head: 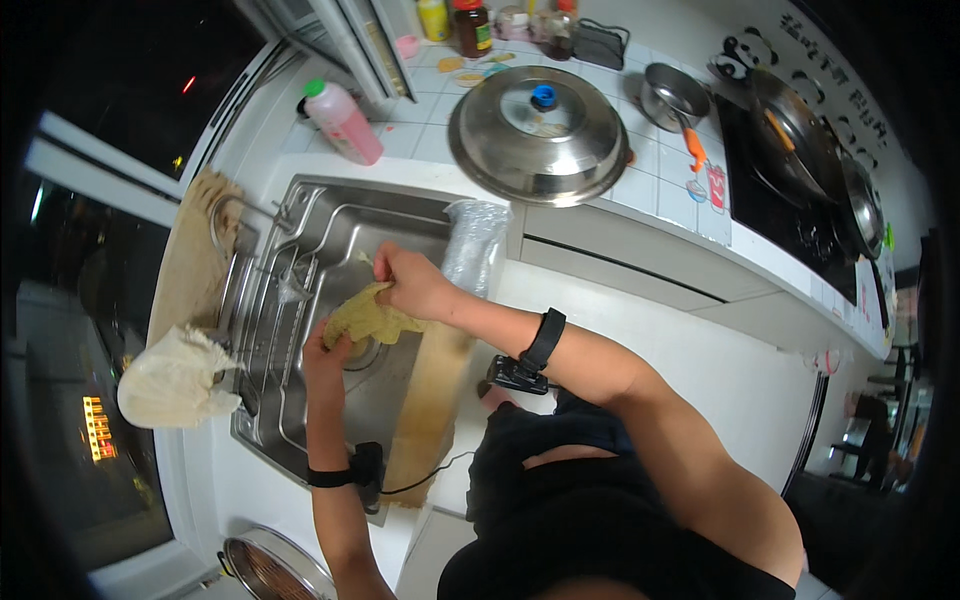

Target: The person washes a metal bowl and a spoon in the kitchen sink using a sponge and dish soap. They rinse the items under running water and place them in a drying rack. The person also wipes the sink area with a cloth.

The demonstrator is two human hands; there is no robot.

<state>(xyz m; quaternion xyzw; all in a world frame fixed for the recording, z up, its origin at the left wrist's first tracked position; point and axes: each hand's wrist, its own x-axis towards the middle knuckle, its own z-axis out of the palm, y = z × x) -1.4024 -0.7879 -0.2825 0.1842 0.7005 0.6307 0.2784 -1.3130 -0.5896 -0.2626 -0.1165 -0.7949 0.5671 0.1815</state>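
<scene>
Stretched between both hands over the stainless-steel sink (375,420) is a thin, crumpled yellow-green cloth (371,315). My left hand (328,352) pinches its near left end. The upper right part is gripped in the fingers of my right hand (416,281). Beneath the cloth, the drain area is partly hidden. A small pale green scrap (364,257) lies in the basin beyond the cloth. On the sink's left ledge rests a small clear plastic bag (294,283), near the curved metal faucet (225,214).
A tan sheet (427,382) covers the sink's front edge, with crinkled clear plastic (478,244) at its far end. A pink bottle (345,124), a domed steel lid (540,139) and a saucepan (675,97) stand on the counter. A cream cloth bundle (176,379) is by the window.
</scene>
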